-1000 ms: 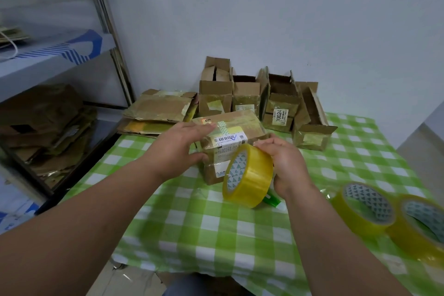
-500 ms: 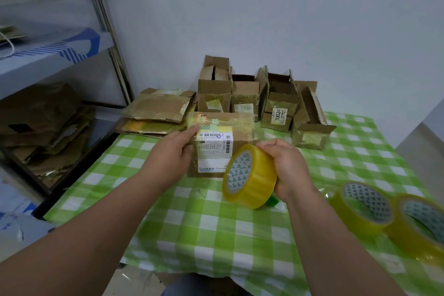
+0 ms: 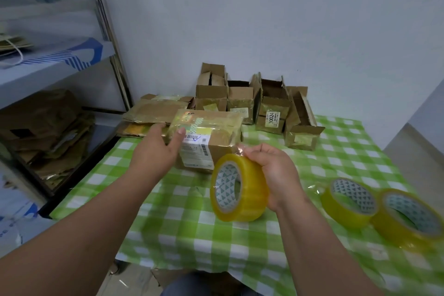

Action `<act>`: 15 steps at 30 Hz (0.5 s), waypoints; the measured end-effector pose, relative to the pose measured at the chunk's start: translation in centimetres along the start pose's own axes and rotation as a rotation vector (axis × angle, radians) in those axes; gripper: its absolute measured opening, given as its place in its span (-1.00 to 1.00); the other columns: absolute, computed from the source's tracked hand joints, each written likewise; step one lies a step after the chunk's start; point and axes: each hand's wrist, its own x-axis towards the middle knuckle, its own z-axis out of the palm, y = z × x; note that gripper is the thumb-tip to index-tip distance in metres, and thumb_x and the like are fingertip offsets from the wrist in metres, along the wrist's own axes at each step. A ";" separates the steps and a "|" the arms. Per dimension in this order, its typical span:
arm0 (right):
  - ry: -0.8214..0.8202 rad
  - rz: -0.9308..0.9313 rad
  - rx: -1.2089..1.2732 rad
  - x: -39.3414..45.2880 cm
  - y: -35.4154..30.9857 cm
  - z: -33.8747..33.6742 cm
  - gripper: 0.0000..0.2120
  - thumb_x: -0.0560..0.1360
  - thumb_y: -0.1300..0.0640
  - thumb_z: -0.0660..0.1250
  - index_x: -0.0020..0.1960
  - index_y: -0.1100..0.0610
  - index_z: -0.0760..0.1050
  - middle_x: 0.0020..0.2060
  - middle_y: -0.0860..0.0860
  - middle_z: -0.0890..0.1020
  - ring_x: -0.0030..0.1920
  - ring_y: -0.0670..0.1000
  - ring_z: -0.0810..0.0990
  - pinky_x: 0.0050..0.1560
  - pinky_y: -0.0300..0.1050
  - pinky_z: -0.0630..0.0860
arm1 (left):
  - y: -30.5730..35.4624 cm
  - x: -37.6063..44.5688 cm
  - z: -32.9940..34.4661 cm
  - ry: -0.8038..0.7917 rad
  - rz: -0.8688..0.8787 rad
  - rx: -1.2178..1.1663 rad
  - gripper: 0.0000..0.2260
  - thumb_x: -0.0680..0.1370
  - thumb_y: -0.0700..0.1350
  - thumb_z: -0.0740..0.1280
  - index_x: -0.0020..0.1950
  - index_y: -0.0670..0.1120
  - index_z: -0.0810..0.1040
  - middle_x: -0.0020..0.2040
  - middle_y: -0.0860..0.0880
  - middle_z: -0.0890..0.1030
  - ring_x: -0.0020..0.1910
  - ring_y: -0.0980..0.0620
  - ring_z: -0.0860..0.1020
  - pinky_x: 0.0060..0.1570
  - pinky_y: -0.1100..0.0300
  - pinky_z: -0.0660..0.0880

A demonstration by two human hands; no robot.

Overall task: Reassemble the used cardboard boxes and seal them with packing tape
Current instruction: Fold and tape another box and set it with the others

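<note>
Right hand [image 3: 274,173]: fingers curled round a yellowish translucent roll of packing tape [image 3: 237,187], held upright on edge above the green-and-white checked tablecloth [image 3: 192,231]; thumb and fingertips at the roll's upper rim, apparently pinching the loose tape end, though glare makes this hard to confirm. White patterned core of the roll facing left.

Left hand [image 3: 158,149]: fingers spread and nearly straight, resting against the left end of a closed brown cardboard box with a white barcode label [image 3: 211,137]; thumb lying on the glossy taped top. No curl round the box visible.

Labelled box: resting on the tablecloth near the table's centre, just beyond the held roll, top covered in shiny old tape.

Behind it, along the white wall [image 3: 264,19]: a row of open small cardboard boxes with raised flaps [image 3: 252,101], one bearing a label reading 30024. To the left of that row: a stack of flattened cardboard boxes [image 3: 153,113], at the table's far left corner.

At the right of the table: two further yellowish tape rolls [image 3: 384,209], lying side by side, touching or nearly so.

At far left: a metal shelving unit [image 3: 60,65] with more flattened cardboard on its lower shelf.
</note>
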 end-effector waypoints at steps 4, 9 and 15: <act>-0.098 0.049 0.042 -1.4 0.3 0.2 -0.84 0.53 0.30 0.34 -0.23 0.18 0.54 -0.10 0.15 0.73 -0.04 0.19 0.70 0.01 0.16 0.62 | -0.8 1.3 -1.0 -0.099 -0.248 -0.450 -0.57 0.59 0.12 0.32 0.32 -0.15 0.51 0.23 -0.07 0.54 0.04 -0.01 0.50 0.03 0.05 0.53; -0.036 0.009 0.047 -2.2 -0.3 -1.6 -0.86 0.50 0.33 0.35 -0.24 0.23 0.56 0.09 0.03 0.68 0.00 0.12 0.69 -0.06 0.09 0.62 | -1.6 1.8 -1.9 -0.249 -0.332 -0.599 -0.71 0.61 -0.08 0.34 0.25 -0.24 0.54 0.00 -0.11 0.54 -0.14 0.10 0.47 -0.01 0.10 0.56; -0.163 0.092 -0.045 -2.3 -1.1 -2.1 -0.79 0.50 0.29 0.35 -0.31 0.19 0.57 0.16 0.03 0.66 0.10 0.14 0.67 0.12 0.23 0.58 | -0.4 2.6 -2.4 -0.311 -0.327 -0.550 -0.68 0.59 -0.17 0.37 0.32 -0.21 0.50 -0.02 -0.11 0.58 -0.08 0.00 0.52 0.03 0.05 0.58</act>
